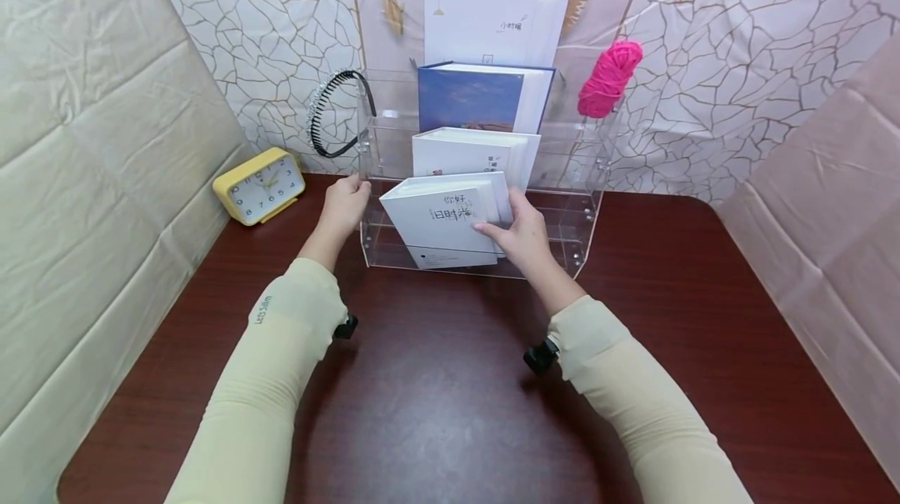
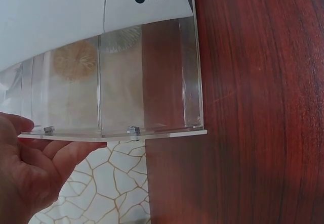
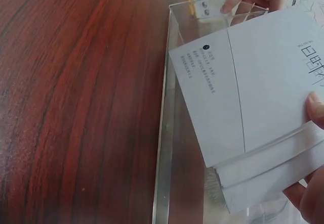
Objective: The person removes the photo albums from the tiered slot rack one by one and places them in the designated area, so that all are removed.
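Observation:
My right hand (image 1: 523, 234) grips the right edge of a white book (image 1: 443, 223) with Chinese writing on its cover, thumb on the front and fingers behind. The book leans at a tilt in the lowest tier of a clear acrylic rack (image 1: 587, 234). With its thumb on the inner side, my left hand (image 2: 35, 168) pinches the rack's left side panel, which also shows in the head view. Behind the gripped book, a second white book (image 1: 464, 151), a blue-covered book (image 1: 471, 98) and a tall white book (image 1: 485, 23) stand in the higher tiers.
A yellow clock (image 1: 260, 185) stands left of the rack on the dark red wooden table (image 1: 436, 379). A black toothed headband (image 1: 319, 117) hangs at the rack's upper left corner. Pink yarn (image 1: 610, 78) sits at its upper right. Fabric-covered walls enclose the back and sides.

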Demonstrator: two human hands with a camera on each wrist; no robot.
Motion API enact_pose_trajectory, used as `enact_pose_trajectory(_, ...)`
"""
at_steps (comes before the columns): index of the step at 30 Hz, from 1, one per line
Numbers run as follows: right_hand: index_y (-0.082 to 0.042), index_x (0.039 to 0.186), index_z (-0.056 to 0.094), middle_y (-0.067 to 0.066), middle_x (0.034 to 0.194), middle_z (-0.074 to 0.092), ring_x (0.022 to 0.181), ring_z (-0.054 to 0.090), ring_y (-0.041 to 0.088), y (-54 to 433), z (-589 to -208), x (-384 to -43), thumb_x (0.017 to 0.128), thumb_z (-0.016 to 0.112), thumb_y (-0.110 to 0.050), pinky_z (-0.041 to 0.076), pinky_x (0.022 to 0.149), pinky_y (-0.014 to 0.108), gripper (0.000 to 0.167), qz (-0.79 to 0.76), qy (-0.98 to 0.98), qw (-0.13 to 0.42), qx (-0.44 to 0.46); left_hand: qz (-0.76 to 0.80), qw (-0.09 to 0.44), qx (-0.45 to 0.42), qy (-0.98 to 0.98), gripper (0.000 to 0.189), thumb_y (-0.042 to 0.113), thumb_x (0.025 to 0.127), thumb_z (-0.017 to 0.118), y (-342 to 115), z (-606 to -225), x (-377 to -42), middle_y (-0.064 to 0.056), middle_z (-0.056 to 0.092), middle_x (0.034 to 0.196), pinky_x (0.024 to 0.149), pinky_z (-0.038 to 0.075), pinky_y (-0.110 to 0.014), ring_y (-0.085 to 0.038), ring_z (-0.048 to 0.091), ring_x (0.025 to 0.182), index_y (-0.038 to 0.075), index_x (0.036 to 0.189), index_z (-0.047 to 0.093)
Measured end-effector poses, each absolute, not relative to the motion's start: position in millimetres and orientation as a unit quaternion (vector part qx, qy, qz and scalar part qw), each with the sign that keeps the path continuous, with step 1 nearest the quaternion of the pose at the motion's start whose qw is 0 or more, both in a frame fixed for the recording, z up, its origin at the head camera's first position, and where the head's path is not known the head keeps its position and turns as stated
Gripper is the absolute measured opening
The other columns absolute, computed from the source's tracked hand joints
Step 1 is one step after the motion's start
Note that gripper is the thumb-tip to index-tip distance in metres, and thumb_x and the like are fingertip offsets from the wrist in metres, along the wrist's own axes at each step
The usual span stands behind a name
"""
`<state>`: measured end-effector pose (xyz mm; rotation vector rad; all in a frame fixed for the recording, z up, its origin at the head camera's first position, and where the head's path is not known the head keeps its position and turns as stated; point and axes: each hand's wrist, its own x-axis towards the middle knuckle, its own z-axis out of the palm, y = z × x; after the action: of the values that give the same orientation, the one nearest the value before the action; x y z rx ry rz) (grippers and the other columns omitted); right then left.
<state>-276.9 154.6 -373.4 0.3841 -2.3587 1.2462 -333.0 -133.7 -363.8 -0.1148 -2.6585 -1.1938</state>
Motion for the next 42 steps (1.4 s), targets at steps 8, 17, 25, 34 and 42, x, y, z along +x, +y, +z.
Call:
enact_pose_trajectory(8,-0.005,0.107,0.052,0.012,0.100,0.065,0.087,0.058,0.025,151,-378,-279,0.070,0.082,-0.012,0.045,0.075,0.040,0.048,0.471,-0.839,0.228,0.147,-0.412,0.118,-0.040,-0.903,0.029,0.018,0.096,0.039,-137,-366,-334,-0.021,0.061,0.095,0.083,0.041,-0.043,-0.031,0.051,0.088,-0.002,0.094,0.059)
enact_pose_trajectory(17,0.002,0.106,0.055,0.016,0.101,0.064,0.088,0.057,0.022,147,-386,-283,0.066,0.081,0.001,0.046,0.076,0.038,0.048,0.562,-0.776,0.234,0.165,-0.423,0.122,-0.042,-0.897,0.028,0.018,0.096,0.040,-137,-365,-333,-0.018,0.060,0.088,0.079,0.041,-0.040,-0.029,0.051,0.085,-0.001,0.092,0.059)
enact_pose_trajectory(25,0.010,0.104,0.052,0.023,0.101,0.062,0.087,0.058,0.024,141,-365,-264,0.068,0.076,0.011,0.047,0.075,0.036,0.044,0.577,-0.763,0.236,0.173,-0.433,0.121,-0.035,-0.892,0.027,0.018,0.096,0.040,-137,-364,-331,-0.017,0.057,0.081,0.077,0.041,-0.039,-0.028,0.050,0.083,0.000,0.092,0.059)
enact_pose_trajectory(34,0.009,0.103,0.051,0.023,0.096,0.063,0.085,0.061,0.018,149,-357,-257,0.071,0.075,0.011,0.050,0.073,0.029,0.040,0.594,-0.754,0.231,0.156,-0.437,0.112,-0.039,-0.891,0.030,0.018,0.096,0.041,-134,-364,-332,-0.017,0.062,0.098,0.087,0.042,-0.041,-0.026,0.052,0.092,0.000,0.109,0.063)
enact_pose_trajectory(42,0.010,0.102,0.050,0.026,0.096,0.063,0.081,0.062,0.013,157,-349,-261,0.071,0.074,0.010,0.051,0.070,0.026,0.040,0.613,-0.744,0.221,0.148,-0.432,0.112,-0.036,-0.894,0.033,0.018,0.096,0.042,-137,-366,-332,-0.016,0.062,0.107,0.091,0.041,-0.041,-0.026,0.053,0.097,0.001,0.117,0.061)
